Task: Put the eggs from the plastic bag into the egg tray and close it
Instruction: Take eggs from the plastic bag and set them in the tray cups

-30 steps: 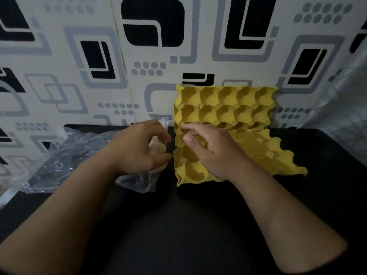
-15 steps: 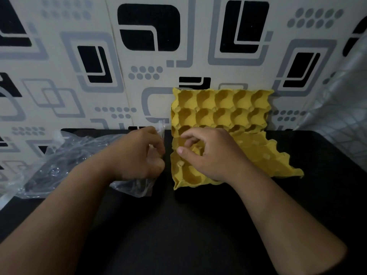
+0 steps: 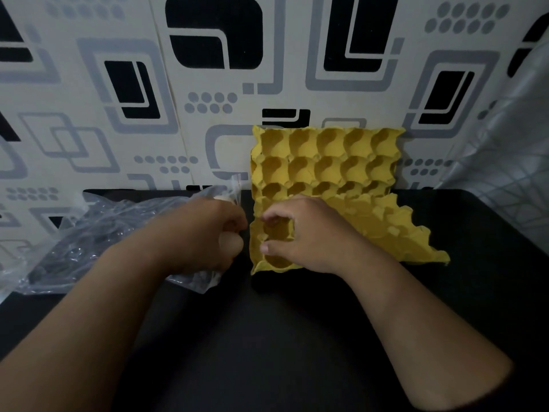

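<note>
A yellow pulp egg tray (image 3: 386,230) lies open on the black table, and its other half (image 3: 326,156) leans upright against the wall. Every cell I can see is empty. My right hand (image 3: 309,233) rests on the tray's near left corner, with fingers and thumb curled around one cell. Just left of the tray, my left hand (image 3: 205,233) is closed around a pale egg (image 3: 231,245) at the mouth of the clear plastic bag (image 3: 98,233). The hand and the crumpled plastic hide most of the egg. What else the bag holds is too dark to make out.
The black table (image 3: 267,337) ends at a patterned wall (image 3: 148,114) close behind the tray. A grey checked cloth (image 3: 511,173) hangs at the far right. The bag sprawls over the table's left side.
My right thumb has slid down toward the tray's near left corner. My left hand has closed further over the egg, so less of it shows. The tray has not moved.
</note>
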Motion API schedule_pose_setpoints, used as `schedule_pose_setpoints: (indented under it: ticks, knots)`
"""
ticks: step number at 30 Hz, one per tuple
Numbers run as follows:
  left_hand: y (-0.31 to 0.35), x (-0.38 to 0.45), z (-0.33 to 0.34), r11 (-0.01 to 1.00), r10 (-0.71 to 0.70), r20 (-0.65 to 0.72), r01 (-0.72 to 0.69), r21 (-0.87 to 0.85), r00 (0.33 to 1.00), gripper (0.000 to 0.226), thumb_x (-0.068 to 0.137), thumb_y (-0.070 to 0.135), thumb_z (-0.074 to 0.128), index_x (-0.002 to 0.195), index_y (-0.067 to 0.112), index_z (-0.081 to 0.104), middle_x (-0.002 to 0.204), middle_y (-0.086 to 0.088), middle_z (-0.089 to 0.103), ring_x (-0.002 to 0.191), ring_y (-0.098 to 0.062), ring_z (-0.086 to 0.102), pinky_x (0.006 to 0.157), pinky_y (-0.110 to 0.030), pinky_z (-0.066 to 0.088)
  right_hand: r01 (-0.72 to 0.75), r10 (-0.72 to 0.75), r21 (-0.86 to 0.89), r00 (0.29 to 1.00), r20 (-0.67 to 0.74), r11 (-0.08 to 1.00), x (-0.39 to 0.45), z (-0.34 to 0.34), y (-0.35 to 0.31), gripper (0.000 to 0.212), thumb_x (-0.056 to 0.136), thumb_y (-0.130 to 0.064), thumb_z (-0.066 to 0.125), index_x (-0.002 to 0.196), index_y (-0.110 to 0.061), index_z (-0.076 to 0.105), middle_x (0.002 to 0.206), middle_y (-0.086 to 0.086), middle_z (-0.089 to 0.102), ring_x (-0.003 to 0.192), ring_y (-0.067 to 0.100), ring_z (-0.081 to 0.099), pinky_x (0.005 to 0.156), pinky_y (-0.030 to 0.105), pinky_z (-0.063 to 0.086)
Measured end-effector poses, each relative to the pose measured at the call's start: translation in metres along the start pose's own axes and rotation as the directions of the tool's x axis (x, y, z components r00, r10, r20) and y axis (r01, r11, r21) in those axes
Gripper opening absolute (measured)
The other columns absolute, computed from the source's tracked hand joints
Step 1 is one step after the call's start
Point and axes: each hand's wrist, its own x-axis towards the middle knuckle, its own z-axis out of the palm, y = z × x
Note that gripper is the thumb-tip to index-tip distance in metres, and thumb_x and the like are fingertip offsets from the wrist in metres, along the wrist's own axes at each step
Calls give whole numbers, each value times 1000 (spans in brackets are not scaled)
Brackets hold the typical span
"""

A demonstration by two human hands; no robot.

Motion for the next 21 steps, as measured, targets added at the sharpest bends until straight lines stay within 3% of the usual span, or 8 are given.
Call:
schedule_pose_setpoints:
  ticks: [5, 9, 12, 15, 18, 21]
  knots:
    - [4, 0, 1, 998, -35, -36, 33, -49, 999, 19, 83, 27, 63, 75, 42, 54, 76, 13, 62, 70, -4, 59, 59, -26, 46, 15, -14, 26, 999, -44, 1000, 0, 1, 0, 51, 80, -61, 76, 122, -32, 71, 103, -17, 59, 103, 7, 57, 84, 32, 51]
    - [3, -2, -3, 991, -14, -136, -4, -131, 991, 13, 82, 31, 67, 91, 39, 62, 92, 12, 64, 87, -13, 61, 76, -39, 54, 27, -23, 63, 998, -59, 998, 0, 0, 1, 51, 84, -61, 71, 124, -29, 70, 109, -14, 65, 109, 10, 61, 91, 38, 55]
    - [4, -5, -4, 988, 9, -281, -52, -148, 960, 18, 78, 41, 72, 94, 40, 66, 93, 17, 56, 100, -17, 48, 83, -34, 43, 33, -26, 94, 997, -76, 995, 0, 0, 1, 54, 86, -59, 68, 130, -29, 68, 119, -9, 69, 114, 10, 59, 95, 39, 54]
    - [7, -6, -6, 980, 13, -361, -84, -181, 933, 23, 72, 50, 77, 91, 43, 66, 98, 15, 54, 105, -16, 43, 87, -27, 29, 66, -49, 156, 993, -111, 985, 0, 0, -1, 52, 87, -52, 70, 132, -28, 67, 117, -13, 69, 111, 7, 59, 91, 34, 53]
    - [9, -5, -9, 947, 16, -394, -140, -289, 919, 37, 65, 44, 83, 99, 39, 69, 105, 8, 64, 105, -17, 55, 87, -35, 44, 108, -75, 243, 987, -144, 964, 0, -1, -2, 42, 88, -40, 74, 128, -27, 69, 115, -15, 70, 113, 4, 61, 95, 28, 51]
    - [15, -1, -5, 861, 20, -478, -258, -437, 878, 34, 71, 21, 89, 100, 21, 71, 97, 5, 74, 97, -16, 69, 88, -40, 54, 128, -85, 323, 986, -143, 938, -2, -6, 0, 47, 87, -28, 81, 132, -27, 67, 118, -14, 72, 114, -2, 63, 95, 15, 47]
